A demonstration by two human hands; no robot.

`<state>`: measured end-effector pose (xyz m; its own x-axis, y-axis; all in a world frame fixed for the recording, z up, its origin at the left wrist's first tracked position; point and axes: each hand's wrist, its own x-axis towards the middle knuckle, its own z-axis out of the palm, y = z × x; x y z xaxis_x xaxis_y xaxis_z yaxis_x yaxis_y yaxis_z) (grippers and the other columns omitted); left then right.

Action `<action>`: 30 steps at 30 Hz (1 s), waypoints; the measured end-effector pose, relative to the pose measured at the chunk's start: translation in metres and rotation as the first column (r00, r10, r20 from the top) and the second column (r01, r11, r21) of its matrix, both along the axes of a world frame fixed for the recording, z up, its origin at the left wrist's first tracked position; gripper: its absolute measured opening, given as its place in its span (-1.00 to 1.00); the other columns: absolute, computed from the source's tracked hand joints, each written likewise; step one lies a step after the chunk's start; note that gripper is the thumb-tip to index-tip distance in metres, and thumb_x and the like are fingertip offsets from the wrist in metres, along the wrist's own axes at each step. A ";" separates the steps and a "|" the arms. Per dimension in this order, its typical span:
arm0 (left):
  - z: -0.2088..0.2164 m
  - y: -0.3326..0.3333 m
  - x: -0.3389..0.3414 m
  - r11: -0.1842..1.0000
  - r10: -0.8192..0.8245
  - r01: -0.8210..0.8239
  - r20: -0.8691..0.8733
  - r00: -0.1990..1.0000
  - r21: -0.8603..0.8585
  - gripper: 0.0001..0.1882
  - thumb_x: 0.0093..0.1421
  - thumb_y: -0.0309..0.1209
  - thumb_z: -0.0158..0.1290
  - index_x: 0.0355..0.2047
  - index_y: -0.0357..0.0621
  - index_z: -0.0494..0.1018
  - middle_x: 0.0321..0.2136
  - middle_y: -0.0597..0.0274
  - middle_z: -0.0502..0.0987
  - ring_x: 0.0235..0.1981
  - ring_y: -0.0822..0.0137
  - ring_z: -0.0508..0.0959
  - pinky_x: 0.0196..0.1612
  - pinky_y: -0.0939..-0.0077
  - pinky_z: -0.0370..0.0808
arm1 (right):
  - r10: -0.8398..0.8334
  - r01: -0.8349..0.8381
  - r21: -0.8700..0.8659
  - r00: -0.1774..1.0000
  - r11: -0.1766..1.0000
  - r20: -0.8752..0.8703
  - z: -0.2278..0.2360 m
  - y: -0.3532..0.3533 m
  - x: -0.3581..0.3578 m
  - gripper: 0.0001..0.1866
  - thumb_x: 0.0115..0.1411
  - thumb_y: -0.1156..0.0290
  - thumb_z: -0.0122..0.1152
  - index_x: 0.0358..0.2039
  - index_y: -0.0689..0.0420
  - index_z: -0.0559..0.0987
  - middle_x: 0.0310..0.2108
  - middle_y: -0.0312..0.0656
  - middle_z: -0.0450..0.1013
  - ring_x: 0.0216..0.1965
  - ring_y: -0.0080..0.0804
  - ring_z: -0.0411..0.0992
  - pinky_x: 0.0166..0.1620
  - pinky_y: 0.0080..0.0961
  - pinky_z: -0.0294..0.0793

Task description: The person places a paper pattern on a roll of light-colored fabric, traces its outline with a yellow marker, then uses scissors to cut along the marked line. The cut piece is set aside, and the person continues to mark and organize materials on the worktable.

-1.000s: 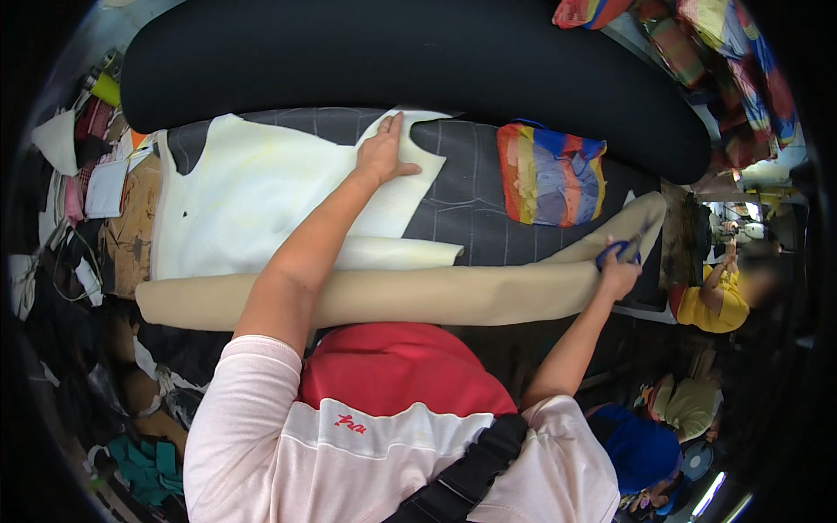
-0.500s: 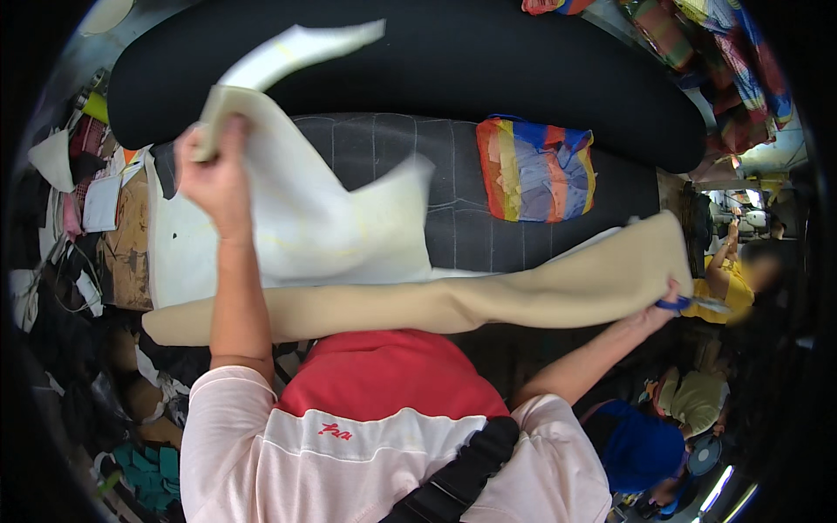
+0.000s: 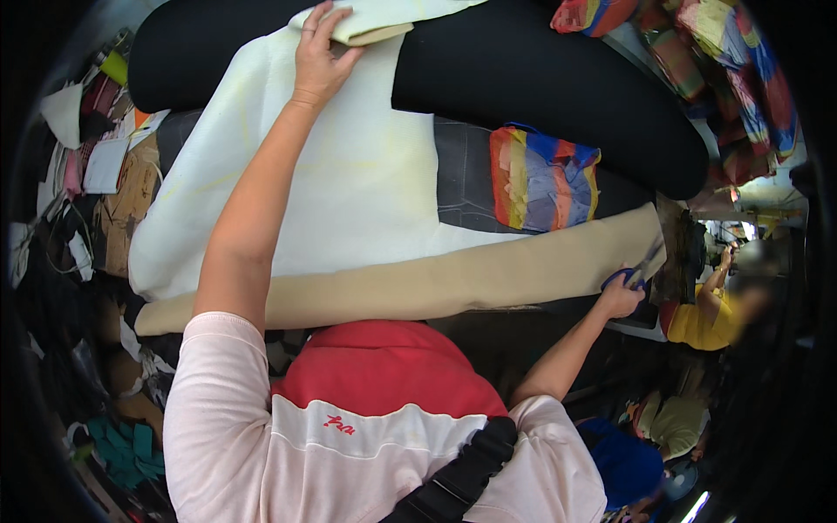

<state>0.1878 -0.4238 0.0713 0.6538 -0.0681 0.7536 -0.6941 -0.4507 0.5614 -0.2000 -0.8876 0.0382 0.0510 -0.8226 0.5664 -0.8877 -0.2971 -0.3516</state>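
Observation:
A large sheet, white on one face and tan on the other, spreads over the table. Its white face [image 3: 349, 174] reaches up across a thick black roll [image 3: 549, 87]. Along the near edge, beside my body, the tan part [image 3: 401, 277] runs as a long strip. My left hand [image 3: 323, 57] rests on the sheet's far end with fingers apart, beside a small folded-over flap showing tan. Blue-handled scissors [image 3: 626, 278] are in my right hand [image 3: 621, 299], which is closed around the handles. Their blades lie over the strip's right end.
A striped multicoloured bag [image 3: 547, 177] lies on the dark, line-marked table surface [image 3: 465, 161]. Scraps and a cardboard box [image 3: 131, 222] crowd the left side. More colourful bags [image 3: 728, 65] pile at the far right. A person in yellow [image 3: 702, 321] is off to the right.
My left hand has moved away from me and right, laying the lifted sheet over the black roll; its grip has opened. My right hand with the scissors has shifted left and slightly up.

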 end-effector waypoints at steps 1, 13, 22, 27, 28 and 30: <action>-0.001 -0.001 -0.010 0.998 -0.032 0.027 -0.083 0.996 -0.063 -0.31 -0.08 -0.49 0.26 0.09 -0.18 0.24 0.13 -0.13 0.18 -0.47 0.32 0.46 -0.37 0.51 0.49 | 0.068 -0.066 -0.058 0.997 0.996 0.029 0.009 0.007 0.007 -0.40 -0.15 0.05 0.43 -0.29 0.33 0.52 -0.47 -0.03 0.51 -0.45 -0.15 0.48 -0.33 -0.33 0.42; -0.084 -0.079 -0.190 0.820 0.201 0.253 -0.673 0.712 0.513 -0.51 -0.06 0.10 0.17 -0.61 -0.13 0.48 -0.61 0.19 0.53 -0.53 0.21 0.55 -0.48 0.42 0.45 | 0.991 -0.415 0.909 0.095 -0.046 0.093 0.039 0.091 0.177 -0.42 -0.17 -0.14 0.37 -0.48 0.20 0.54 -0.60 -0.25 0.37 -0.47 -0.41 0.38 -0.28 -0.48 0.35; -0.105 -0.091 -0.162 0.736 0.367 0.273 -0.704 0.608 0.619 -0.42 -0.04 0.18 0.09 -0.55 -0.18 0.53 -0.57 0.08 0.55 -0.50 0.13 0.58 -0.46 0.31 0.48 | 0.992 -0.077 0.997 -0.129 -0.014 0.004 0.015 0.094 0.234 -0.27 -0.23 -0.22 0.39 -0.26 0.19 0.56 -0.42 -0.20 0.46 -0.29 -0.35 0.42 -0.16 -0.47 0.36; -0.104 -0.103 -0.160 0.748 0.356 0.306 -0.745 0.564 0.589 -0.53 0.04 0.03 0.05 -0.52 -0.20 0.53 -0.55 0.05 0.56 -0.47 0.12 0.58 -0.42 0.29 0.50 | 0.971 0.001 1.000 -0.239 0.010 -0.010 0.017 0.094 0.246 -0.26 -0.23 -0.26 0.36 -0.28 0.18 0.57 -0.39 -0.18 0.46 -0.26 -0.33 0.42 -0.14 -0.47 0.36; -0.104 -0.103 -0.158 0.741 0.345 0.313 -0.738 0.580 0.593 -0.57 0.05 -0.02 0.04 -0.52 -0.20 0.53 -0.55 0.04 0.56 -0.47 0.11 0.58 -0.41 0.28 0.50 | 0.968 0.008 0.999 -0.248 0.031 -0.028 0.018 0.095 0.248 -0.26 -0.23 -0.27 0.35 -0.29 0.19 0.57 -0.38 -0.17 0.46 -0.26 -0.32 0.42 -0.14 -0.47 0.36; -0.105 -0.103 -0.156 0.758 0.327 0.301 -0.736 0.593 0.579 -0.64 0.05 -0.12 0.03 -0.53 -0.21 0.52 -0.55 0.03 0.55 -0.47 0.09 0.58 -0.42 0.26 0.49 | 0.977 0.013 0.999 -0.212 0.032 -0.029 0.021 0.097 0.251 -0.22 -0.22 -0.30 0.32 -0.25 0.20 0.56 -0.36 -0.12 0.47 -0.24 -0.29 0.43 -0.12 -0.46 0.36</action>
<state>0.0320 -0.5273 -0.0337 0.9302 -0.2632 -0.2559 -0.1278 -0.8857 0.4463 0.0510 -0.7906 0.0595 0.5318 0.1432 -0.8346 -0.1592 -0.9511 -0.2646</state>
